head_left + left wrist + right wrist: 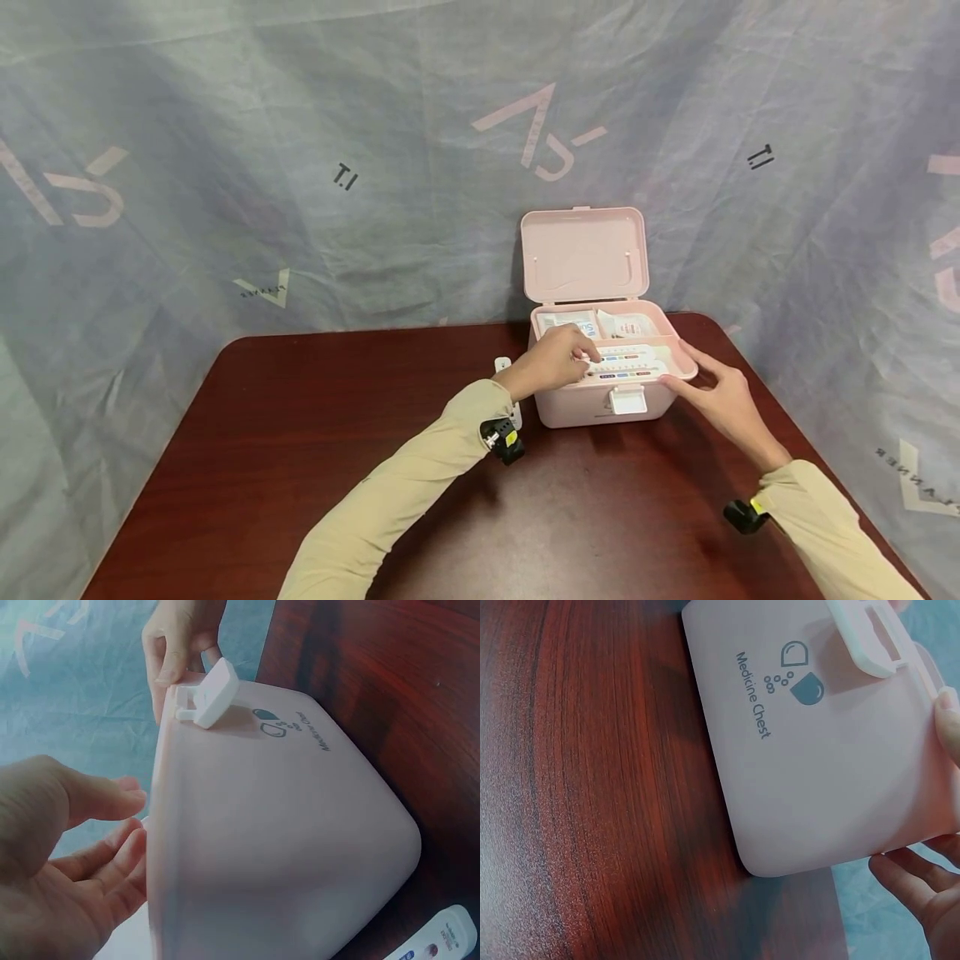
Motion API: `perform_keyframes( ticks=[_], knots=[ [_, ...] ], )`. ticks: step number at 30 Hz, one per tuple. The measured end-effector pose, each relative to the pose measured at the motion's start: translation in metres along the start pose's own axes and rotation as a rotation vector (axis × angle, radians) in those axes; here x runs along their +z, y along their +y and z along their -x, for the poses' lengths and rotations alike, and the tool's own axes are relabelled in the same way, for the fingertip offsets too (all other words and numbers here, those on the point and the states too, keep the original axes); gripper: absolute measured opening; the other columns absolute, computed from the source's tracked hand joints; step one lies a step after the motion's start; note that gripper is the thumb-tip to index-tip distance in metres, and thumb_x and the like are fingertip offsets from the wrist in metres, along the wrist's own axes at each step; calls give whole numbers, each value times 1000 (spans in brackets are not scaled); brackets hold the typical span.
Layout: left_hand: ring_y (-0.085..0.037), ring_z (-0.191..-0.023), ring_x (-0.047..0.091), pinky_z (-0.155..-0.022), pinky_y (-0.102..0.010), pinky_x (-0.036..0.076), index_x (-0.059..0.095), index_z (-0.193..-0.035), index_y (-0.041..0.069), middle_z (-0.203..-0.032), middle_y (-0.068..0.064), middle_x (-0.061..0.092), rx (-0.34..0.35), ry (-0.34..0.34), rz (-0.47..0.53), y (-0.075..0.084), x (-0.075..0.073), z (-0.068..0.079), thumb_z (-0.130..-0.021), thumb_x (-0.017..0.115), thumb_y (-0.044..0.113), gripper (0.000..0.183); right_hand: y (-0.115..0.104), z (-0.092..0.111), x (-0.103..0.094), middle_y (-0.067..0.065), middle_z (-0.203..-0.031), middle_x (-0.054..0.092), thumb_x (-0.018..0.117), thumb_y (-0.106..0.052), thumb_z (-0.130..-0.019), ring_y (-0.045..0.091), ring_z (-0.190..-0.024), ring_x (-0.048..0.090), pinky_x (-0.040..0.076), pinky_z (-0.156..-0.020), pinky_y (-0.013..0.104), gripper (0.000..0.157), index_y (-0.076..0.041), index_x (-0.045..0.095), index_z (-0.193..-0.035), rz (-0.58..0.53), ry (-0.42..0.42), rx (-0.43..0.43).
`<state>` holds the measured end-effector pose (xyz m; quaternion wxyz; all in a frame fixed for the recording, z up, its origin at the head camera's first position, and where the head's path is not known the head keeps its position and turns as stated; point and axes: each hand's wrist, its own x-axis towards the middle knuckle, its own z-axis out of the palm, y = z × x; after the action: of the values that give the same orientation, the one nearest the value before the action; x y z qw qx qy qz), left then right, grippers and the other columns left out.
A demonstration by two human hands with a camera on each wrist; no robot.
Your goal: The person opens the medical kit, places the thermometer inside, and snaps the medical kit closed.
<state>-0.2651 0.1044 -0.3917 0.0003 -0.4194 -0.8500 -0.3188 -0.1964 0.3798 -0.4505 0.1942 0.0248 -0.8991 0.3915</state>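
Note:
A pale pink medicine chest [570,408] stands open on the table, its lid [585,254] raised at the back. In its front compartment lie white strips [628,369] with scale marks and coloured labels. My left hand [553,360] is over the left part of this compartment, its fingers loosely bent beside the strips. Thumb and lower fingers stand apart in the left wrist view, and I see nothing held between them. My right hand [723,396] holds the chest at its right front corner, the thumb [949,724] at the front rim and the fingers along the side.
The back compartments hold white packets [626,325] with printing. A white round-ended item [442,934] with small print lies on the dark red table [337,417], left of the chest and partly under the left forearm. A grey printed cloth [420,167] hangs behind the table.

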Motion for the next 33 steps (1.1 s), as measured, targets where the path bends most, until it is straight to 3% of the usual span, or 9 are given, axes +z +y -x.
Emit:
perform_keyframes(
  ticks=[7, 24, 33],
  knots=[
    [-17, -92, 57, -68, -16, 44, 75, -97, 9, -98, -5, 62, -21, 38, 15, -3, -5, 6, -84, 62, 2, 20, 0, -2, -1, 16, -134, 52, 78, -32, -78, 4, -96, 48, 41, -67, 5, 72, -19, 46, -141, 5, 5, -7],
    [-22, -93, 59, -74, -20, 44, 73, -100, 6, -100, -7, 63, -8, 144, 48, -4, -10, 21, -82, 60, 3, 22, 3, -2, -2, 16, -134, 51, 77, -30, -79, 0, -97, 48, 41, -66, 5, 70, -22, 46, -141, -9, 6, -10],
    [-15, -90, 58, -75, -20, 44, 73, -100, 10, -98, -3, 62, -15, 202, 43, -8, -11, 29, -83, 61, 6, 22, 2, -3, 1, 16, -135, 51, 78, -30, -78, -5, -100, 49, 41, -69, 4, 71, -23, 46, -141, -12, 6, -3]
  ],
)
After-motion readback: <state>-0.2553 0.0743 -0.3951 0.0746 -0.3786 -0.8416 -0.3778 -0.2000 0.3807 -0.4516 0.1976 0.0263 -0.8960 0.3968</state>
